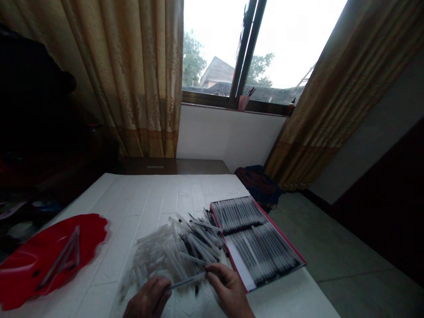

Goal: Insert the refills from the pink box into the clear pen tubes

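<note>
We are holding one slim pen (189, 280) nearly level between our two bare hands, low in the view. Our left hand (149, 298) is pinching its left end, and our right hand (228, 288) is pinching its right end, fingers drawn in narrow. We are, as we judge it, fitting or adjusting this single pen; blur is hiding which. The next move is calling, we think, for keeping both ends in line and clear of the clutter. Just beyond our hands, a loose pile is spreading: pale clear tubes (154, 249) at left, dark-tipped pens (197, 240) at right. Beside these, an open red-edged box (237, 260) is holding two rows of pens, with bare white showing at the nearer row's left end. Well to the left, a red dish (94, 227) is holding a few tubes. A white table (122, 198) is supporting everything.
</note>
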### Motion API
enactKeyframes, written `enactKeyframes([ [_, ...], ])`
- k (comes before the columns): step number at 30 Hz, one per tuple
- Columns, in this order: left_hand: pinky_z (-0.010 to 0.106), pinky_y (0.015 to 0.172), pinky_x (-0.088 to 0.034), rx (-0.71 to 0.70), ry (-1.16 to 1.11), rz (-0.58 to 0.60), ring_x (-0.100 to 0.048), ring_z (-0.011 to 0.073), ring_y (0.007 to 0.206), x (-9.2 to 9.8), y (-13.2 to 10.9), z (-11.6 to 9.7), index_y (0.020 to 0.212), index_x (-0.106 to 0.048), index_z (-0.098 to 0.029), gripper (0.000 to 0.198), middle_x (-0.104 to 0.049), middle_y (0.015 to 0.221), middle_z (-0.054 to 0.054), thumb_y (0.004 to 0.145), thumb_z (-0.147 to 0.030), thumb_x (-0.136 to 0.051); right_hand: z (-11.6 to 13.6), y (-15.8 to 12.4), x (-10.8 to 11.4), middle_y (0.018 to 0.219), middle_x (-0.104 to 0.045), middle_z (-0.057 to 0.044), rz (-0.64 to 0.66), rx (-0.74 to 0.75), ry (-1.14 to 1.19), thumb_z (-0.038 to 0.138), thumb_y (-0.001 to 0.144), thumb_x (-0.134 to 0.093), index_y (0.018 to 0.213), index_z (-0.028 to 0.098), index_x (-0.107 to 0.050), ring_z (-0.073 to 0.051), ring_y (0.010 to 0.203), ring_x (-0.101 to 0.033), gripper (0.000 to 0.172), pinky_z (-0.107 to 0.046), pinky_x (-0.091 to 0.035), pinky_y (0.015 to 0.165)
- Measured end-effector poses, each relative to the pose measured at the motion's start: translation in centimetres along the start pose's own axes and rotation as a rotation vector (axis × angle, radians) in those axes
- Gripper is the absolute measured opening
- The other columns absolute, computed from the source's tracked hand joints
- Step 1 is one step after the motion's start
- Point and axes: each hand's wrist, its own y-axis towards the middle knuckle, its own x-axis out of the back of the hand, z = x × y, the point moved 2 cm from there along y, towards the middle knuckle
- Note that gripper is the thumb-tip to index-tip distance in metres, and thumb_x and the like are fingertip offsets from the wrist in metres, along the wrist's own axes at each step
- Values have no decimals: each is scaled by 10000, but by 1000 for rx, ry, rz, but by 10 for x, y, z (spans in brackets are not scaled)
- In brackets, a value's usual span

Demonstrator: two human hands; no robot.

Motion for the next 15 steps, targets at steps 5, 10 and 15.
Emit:
enactKeyframes([
  [5, 111, 659, -556, -11, 6, 20, -735, 99, 713, -3, -2, 2, 1074, -551, -271, 289, -748, 860, -24, 962, -478, -383, -3, 0, 0, 780, -771, -88, -7, 14, -1, 592, 699, -704, 796, 199, -774, -256, 765, -708, 411, -302, -551, 702],
  [10, 120, 675, -557, -32, 19, -37, -733, 101, 704, -4, -2, 1, 1026, -546, -261, 264, -741, 815, -19, 973, -452, -371, -6, -2, 0, 745, -763, -84, 5, 3, -31, 622, 707, -679, 797, 194, -770, -244, 722, -697, 447, -293, -539, 661],
  [15, 122, 684, -559, -11, 12, 26, -736, 106, 745, -2, -1, 0, 1023, -574, -278, 282, -744, 857, -23, 972, -457, -362, -4, -3, 2, 789, -767, -94, 13, -4, -53, 618, 707, -680, 810, 195, -773, -253, 751, -696, 445, -296, -527, 667],
])
